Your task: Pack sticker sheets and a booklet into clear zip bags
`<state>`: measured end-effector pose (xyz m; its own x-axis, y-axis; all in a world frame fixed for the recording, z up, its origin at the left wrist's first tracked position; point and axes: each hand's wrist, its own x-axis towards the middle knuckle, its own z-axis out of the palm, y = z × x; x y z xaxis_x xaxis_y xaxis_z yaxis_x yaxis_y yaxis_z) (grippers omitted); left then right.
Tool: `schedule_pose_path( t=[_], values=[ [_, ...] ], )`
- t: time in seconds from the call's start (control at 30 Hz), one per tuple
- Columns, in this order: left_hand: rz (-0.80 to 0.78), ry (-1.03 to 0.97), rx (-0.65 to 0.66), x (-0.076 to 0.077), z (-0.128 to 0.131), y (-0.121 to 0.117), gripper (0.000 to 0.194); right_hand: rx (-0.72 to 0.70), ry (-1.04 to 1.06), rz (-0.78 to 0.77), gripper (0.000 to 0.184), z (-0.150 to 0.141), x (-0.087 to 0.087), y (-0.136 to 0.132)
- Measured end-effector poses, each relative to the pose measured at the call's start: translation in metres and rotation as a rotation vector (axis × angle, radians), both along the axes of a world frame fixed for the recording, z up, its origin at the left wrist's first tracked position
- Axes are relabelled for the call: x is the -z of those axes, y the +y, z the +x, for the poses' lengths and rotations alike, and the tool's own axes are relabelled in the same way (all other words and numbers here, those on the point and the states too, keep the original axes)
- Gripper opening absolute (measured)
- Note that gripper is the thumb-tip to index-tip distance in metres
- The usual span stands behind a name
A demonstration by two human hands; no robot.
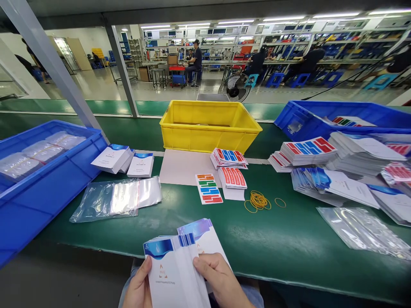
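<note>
Both hands hold a small stack of white leaflets (pixel 180 265) with blue tops at the near edge of the green bench (pixel 282 248). My left hand (pixel 138 287) grips the stack's left side with the thumb on top. My right hand (pixel 221 282) is closed on the right side, its thumb pressing the top sheet. The leaflets are fanned slightly. A colourful sticker sheet (pixel 208 188) and a pile of red sticker sheets (pixel 233 178) lie further out on the bench.
A yellow bin (pixel 208 126) stands at the back centre. Blue bins sit left (pixel 48 188) and back right (pixel 343 122). Clear bags (pixel 118 199), yellow rubber bands (pixel 257 200), two leaflet piles (pixel 125 160) and stacks of printed sheets (pixel 340 167) cover the bench. People work in the background.
</note>
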<state>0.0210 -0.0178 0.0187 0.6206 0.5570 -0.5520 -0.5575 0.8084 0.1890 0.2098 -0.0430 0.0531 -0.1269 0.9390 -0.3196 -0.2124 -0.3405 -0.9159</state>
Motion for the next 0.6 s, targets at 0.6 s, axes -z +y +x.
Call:
schedule_pose_path(
  t=[0.6],
  values=[
    [0.033,0.034,-0.123,0.002,0.002,0.000,0.029,0.167,-0.355,0.237,0.040,0.008,-0.008,-0.006]
  ],
)
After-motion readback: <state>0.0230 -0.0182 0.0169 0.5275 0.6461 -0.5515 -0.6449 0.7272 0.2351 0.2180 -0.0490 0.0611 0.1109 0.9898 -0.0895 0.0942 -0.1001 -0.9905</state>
